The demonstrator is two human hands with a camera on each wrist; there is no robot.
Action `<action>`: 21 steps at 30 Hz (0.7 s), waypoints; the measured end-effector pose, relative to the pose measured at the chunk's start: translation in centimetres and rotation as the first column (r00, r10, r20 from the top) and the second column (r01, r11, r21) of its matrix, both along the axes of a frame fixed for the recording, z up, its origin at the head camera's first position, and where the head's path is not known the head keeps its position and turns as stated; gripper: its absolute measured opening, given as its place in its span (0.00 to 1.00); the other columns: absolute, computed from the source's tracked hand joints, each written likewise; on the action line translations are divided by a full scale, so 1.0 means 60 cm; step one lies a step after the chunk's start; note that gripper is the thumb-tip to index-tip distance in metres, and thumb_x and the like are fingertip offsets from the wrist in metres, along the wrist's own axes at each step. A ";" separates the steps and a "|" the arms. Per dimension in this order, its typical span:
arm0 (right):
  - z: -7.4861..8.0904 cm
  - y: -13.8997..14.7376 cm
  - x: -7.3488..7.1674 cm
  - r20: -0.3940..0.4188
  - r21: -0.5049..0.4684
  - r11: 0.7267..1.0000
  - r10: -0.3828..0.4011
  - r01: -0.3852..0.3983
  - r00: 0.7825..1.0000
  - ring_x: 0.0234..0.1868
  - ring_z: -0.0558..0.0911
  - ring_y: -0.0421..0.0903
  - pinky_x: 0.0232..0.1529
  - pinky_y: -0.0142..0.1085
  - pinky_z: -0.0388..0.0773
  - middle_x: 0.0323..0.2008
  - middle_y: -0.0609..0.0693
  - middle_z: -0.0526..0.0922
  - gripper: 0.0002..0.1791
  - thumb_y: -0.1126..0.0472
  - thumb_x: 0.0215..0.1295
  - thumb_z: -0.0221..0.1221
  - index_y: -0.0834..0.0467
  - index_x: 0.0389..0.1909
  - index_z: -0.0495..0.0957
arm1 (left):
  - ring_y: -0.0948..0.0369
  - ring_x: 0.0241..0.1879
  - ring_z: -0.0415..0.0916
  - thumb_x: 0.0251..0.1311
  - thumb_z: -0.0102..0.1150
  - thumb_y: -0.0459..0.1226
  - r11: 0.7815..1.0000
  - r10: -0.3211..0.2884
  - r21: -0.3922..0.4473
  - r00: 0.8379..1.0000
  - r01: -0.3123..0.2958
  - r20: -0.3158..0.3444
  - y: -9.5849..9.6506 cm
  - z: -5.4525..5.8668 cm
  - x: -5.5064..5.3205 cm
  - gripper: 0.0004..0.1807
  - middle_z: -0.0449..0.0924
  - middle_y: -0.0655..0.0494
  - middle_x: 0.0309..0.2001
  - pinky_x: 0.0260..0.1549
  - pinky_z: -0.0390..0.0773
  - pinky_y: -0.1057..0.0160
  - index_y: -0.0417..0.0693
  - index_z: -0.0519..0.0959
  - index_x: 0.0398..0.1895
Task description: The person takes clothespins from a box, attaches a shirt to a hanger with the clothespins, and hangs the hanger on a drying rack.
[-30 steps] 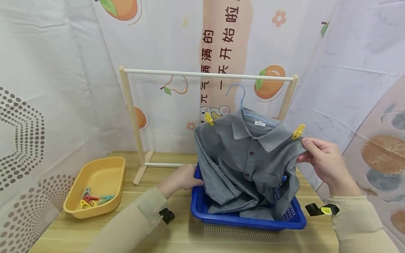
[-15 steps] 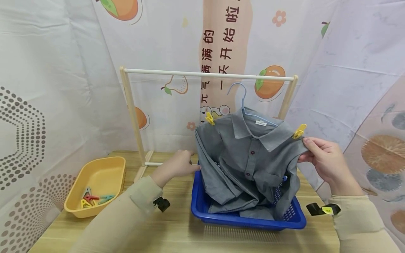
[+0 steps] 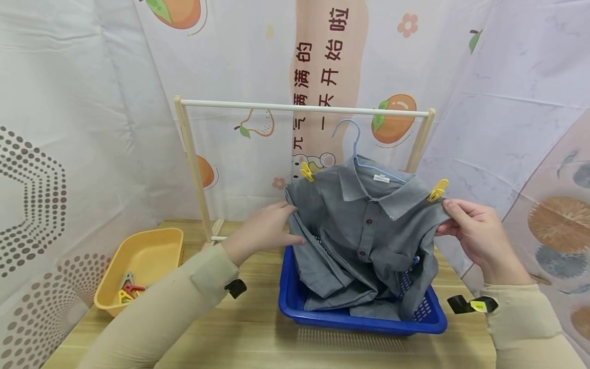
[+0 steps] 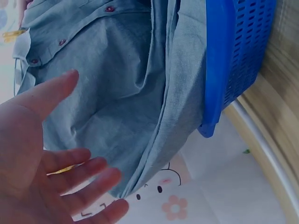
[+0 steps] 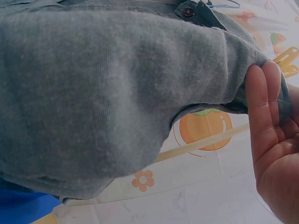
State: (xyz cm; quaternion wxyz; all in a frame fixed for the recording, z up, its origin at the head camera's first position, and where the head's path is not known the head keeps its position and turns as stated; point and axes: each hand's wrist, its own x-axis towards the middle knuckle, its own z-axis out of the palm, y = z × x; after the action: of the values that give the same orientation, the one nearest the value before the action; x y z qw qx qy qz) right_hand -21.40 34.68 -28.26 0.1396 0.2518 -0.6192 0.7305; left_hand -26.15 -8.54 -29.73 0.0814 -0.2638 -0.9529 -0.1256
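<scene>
One gray shirt (image 3: 392, 241) in a blue basket (image 3: 359, 326), pinched by the right hand (image 3: 479, 236).

Left hand (image 3: 265, 230) stretched toward the opposite shirt edge, palm turned to the cloth, fingers (image 4: 100, 183) loosely parted and thumb well apart, gripping nothing; contact hard to tell. Right-hand fingers (image 5: 259, 98) pressed against thumb with fabric between, just beside a yellow clip (image 3: 437, 190). Matte, wrinkled weave, round dark-red buttons (image 3: 369, 222), thin blue wire hanger (image 3: 355, 149) inside the collar; rectangular, perforated basket on a wood-grain counter (image 3: 258, 328).
</scene>
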 end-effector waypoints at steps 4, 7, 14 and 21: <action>0.001 0.001 0.000 0.001 0.002 1.000 -0.006 0.006 1.000 0.24 0.87 0.45 0.29 0.35 0.85 0.29 0.55 0.88 0.15 0.72 0.77 0.51 0.63 0.44 0.88 | 0.51 0.66 0.70 0.51 0.72 0.64 0.997 -0.051 -0.061 0.996 0.047 -0.072 0.009 0.004 0.001 0.49 0.70 0.50 0.69 0.62 0.72 0.50 0.47 0.72 0.71; 0.001 0.002 0.001 0.003 0.004 1.000 -0.006 0.006 1.000 0.24 0.87 0.45 0.29 0.35 0.85 0.29 0.55 0.88 0.15 0.72 0.77 0.51 0.63 0.44 0.87 | 0.52 0.66 0.69 0.50 0.70 0.68 0.988 -0.103 -0.130 0.985 0.084 -0.140 0.017 -0.001 -0.001 0.51 0.69 0.53 0.70 0.61 0.72 0.51 0.50 0.71 0.72; 0.001 0.003 0.001 -0.002 0.003 1.000 -0.002 0.002 1.000 0.24 0.87 0.45 0.29 0.35 0.85 0.29 0.55 0.88 0.15 0.72 0.77 0.50 0.64 0.44 0.87 | 0.50 0.70 0.63 0.44 0.67 0.73 0.968 -0.192 -0.199 0.959 0.150 -0.211 0.037 -0.023 0.003 0.58 0.60 0.52 0.75 0.61 0.71 0.46 0.54 0.66 0.76; -0.001 0.004 0.000 0.000 -0.004 1.000 -0.001 0.001 1.000 0.24 0.87 0.45 0.29 0.36 0.85 0.29 0.55 0.88 0.15 0.73 0.77 0.50 0.64 0.44 0.87 | 0.52 0.74 0.56 0.43 0.67 0.75 0.949 -0.245 -0.246 0.953 0.198 -0.176 0.052 -0.049 0.006 0.61 0.53 0.53 0.79 0.68 0.61 0.42 0.57 0.62 0.79</action>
State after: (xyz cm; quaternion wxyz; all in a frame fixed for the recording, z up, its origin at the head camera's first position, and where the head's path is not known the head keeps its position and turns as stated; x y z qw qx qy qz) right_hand -21.42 34.91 -28.33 0.1403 0.2511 -0.6179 0.7317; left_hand -25.78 -5.39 -32.65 0.1334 -0.3887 -0.9117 0.0028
